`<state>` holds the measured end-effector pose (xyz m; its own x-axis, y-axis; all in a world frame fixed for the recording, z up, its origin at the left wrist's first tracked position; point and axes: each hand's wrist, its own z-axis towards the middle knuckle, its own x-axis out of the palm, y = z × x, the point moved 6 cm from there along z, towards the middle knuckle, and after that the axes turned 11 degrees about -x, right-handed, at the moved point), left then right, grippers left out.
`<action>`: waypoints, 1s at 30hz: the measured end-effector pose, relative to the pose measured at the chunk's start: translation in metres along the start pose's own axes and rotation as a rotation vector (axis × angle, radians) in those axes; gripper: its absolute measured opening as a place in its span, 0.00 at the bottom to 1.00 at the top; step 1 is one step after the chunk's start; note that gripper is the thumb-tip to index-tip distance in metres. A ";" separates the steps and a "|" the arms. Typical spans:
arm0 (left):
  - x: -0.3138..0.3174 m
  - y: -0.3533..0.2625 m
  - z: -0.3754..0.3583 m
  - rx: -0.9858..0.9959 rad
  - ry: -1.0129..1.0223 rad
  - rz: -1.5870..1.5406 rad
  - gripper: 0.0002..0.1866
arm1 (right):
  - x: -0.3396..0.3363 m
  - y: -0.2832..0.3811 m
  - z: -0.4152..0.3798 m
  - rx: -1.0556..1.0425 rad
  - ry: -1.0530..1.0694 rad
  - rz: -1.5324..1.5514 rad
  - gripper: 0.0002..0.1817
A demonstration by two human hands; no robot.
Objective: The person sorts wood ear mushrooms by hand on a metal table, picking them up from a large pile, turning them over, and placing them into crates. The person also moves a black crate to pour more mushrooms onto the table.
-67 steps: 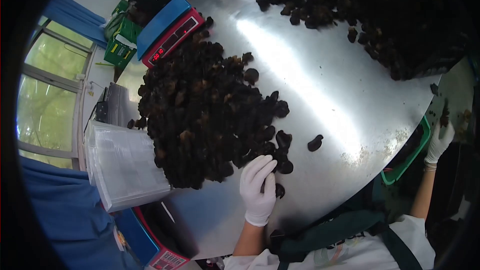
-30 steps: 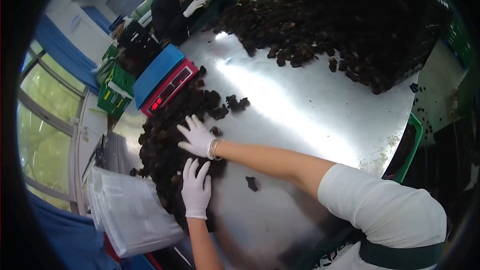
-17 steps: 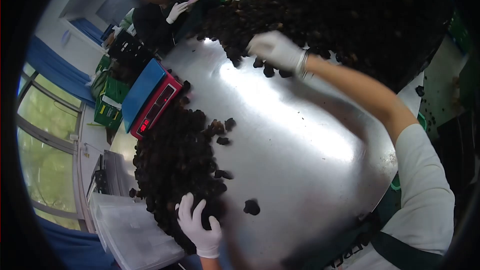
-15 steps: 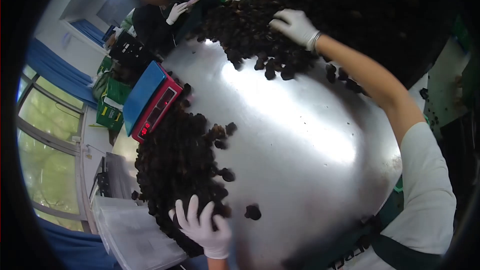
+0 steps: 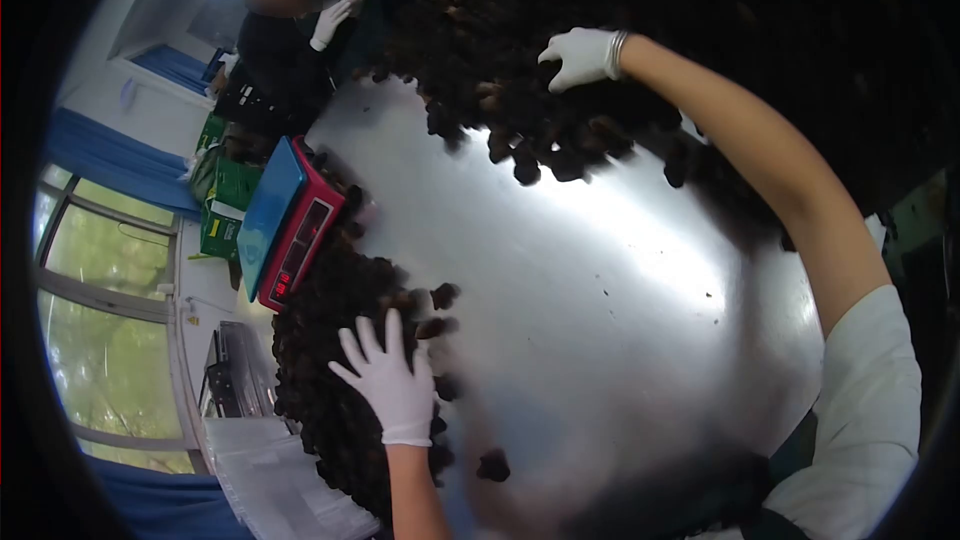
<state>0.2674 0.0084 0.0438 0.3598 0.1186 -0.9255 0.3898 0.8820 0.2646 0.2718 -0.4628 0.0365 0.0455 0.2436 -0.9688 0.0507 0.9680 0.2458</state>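
My left hand [image 5: 385,380], in a white glove, spreads its fingers palm down over the near heap of dark, lumpy pieces [image 5: 345,310]. It is open and grips nothing. My right hand [image 5: 582,58], gloved too, reaches into the large far heap of the same dark pieces [image 5: 480,40]. Its fingers and thumb curl around dark material at the heap's surface; single pieces cannot be made out there. One loose dark piece [image 5: 493,465] lies on the shiny metal table [image 5: 600,340], to the right of my left forearm.
A red scale with a blue pan [image 5: 300,230] stands beyond the near heap. Across the table is a person with a white-gloved hand [image 5: 328,25]. Green boxes [image 5: 232,202] are at the left, and pale translucent plastic [image 5: 270,465] lies by the near heap's lower left.
My left hand has moved up and farther over the near heap, with its fingers spreading. My right hand has turned and curled its fingers at the far heap. The view has shifted slightly.
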 end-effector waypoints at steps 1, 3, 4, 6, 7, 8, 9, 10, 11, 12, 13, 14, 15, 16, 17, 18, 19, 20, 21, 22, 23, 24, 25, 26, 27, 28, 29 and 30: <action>-0.009 0.004 0.003 -0.027 -0.030 0.054 0.34 | -0.006 0.001 -0.010 -0.056 0.024 0.019 0.37; -0.037 -0.009 0.012 -0.053 -0.119 -0.057 0.30 | -0.026 -0.001 -0.033 -0.199 0.037 0.293 0.34; -0.054 -0.033 0.015 0.046 -0.054 -0.236 0.30 | -0.038 -0.010 -0.041 -0.058 -0.127 0.332 0.33; -0.059 -0.086 0.016 0.201 0.077 -0.710 0.29 | -0.043 -0.021 -0.057 0.170 -0.269 0.127 0.32; -0.048 -0.114 0.012 0.250 0.146 -1.005 0.29 | -0.021 -0.002 -0.067 -0.028 -0.091 -0.455 0.34; -0.038 -0.143 0.018 0.238 0.256 -1.115 0.29 | 0.000 0.006 -0.074 0.048 -0.095 -0.347 0.36; -0.019 -0.170 0.034 0.186 0.311 -1.295 0.30 | 0.016 0.015 -0.083 0.122 -0.095 -0.242 0.37; -0.019 -0.186 0.048 0.203 0.290 -1.324 0.31 | 0.007 0.036 -0.102 0.097 -0.029 -0.046 0.41; -0.019 -0.202 0.063 0.220 0.269 -1.352 0.32 | 0.003 0.047 -0.118 0.054 0.012 0.156 0.37; -0.020 -0.218 0.077 0.239 0.248 -1.380 0.33 | 0.001 0.046 -0.130 -0.044 -0.171 0.153 0.35; -0.008 -0.234 0.083 0.197 0.292 -1.471 0.30 | -0.001 0.044 -0.144 -0.140 -0.353 0.152 0.33; -0.009 -0.243 0.078 0.231 0.236 -1.401 0.26 | -0.017 0.050 -0.164 -0.022 -0.427 0.041 0.31; -0.011 -0.249 0.068 0.264 0.184 -1.327 0.23 | -0.012 0.050 -0.180 0.125 -0.417 -0.154 0.31; -0.023 -0.248 0.052 0.358 0.129 -1.340 0.17 | 0.008 0.054 -0.191 0.070 -0.340 -0.180 0.32; -0.025 -0.245 0.032 0.434 0.146 -1.244 0.19 | 0.031 0.057 -0.205 0.017 -0.270 -0.205 0.33; -0.033 -0.236 0.008 0.444 0.179 -1.217 0.20 | 0.037 0.076 -0.227 -0.146 -0.448 -0.260 0.32; -0.042 -0.226 -0.020 0.450 0.216 -1.190 0.22 | 0.026 0.097 -0.245 -0.163 -0.416 -0.048 0.31; -0.047 -0.213 -0.041 0.474 0.211 -1.162 0.23 | 0.021 0.105 -0.262 -0.132 -0.396 -0.025 0.31; -0.052 -0.200 -0.060 0.491 0.207 -1.136 0.25 | 0.021 0.109 -0.277 -0.106 -0.371 -0.003 0.31; -0.056 -0.187 -0.075 0.482 0.236 -1.137 0.27 | 0.018 0.110 -0.289 -0.029 -0.454 0.002 0.32; -0.059 -0.177 -0.088 0.466 0.254 -1.105 0.27 | 0.022 0.120 -0.299 0.013 -0.431 -0.045 0.32; -0.063 -0.168 -0.100 0.451 0.267 -1.071 0.28 | 0.026 0.135 -0.307 0.054 -0.412 -0.092 0.32; -0.065 -0.159 -0.111 0.435 0.277 -1.037 0.28 | 0.029 0.149 -0.315 0.092 -0.395 -0.139 0.32; -0.068 -0.153 -0.124 0.462 0.278 -1.003 0.30 | 0.031 0.171 -0.323 0.010 -0.392 -0.154 0.33; -0.069 -0.145 -0.135 0.462 0.298 -0.975 0.30 | 0.031 0.192 -0.329 -0.039 -0.363 -0.086 0.33; -0.070 -0.137 -0.145 0.462 0.318 -0.949 0.30 | 0.034 0.206 -0.339 -0.059 -0.365 -0.045 0.33; -0.070 -0.128 -0.155 0.462 0.336 -0.925 0.30 | 0.037 0.218 -0.348 -0.079 -0.366 -0.006 0.32; -0.073 -0.117 -0.164 0.422 0.332 -0.907 0.30 | 0.045 0.229 -0.357 -0.133 -0.285 0.041 0.30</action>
<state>0.0563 -0.0287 0.0354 -0.4396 -0.3307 -0.8351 0.6833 0.4803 -0.5499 -0.0711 -0.2092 0.0379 0.3239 0.2744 -0.9054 -0.0871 0.9616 0.2602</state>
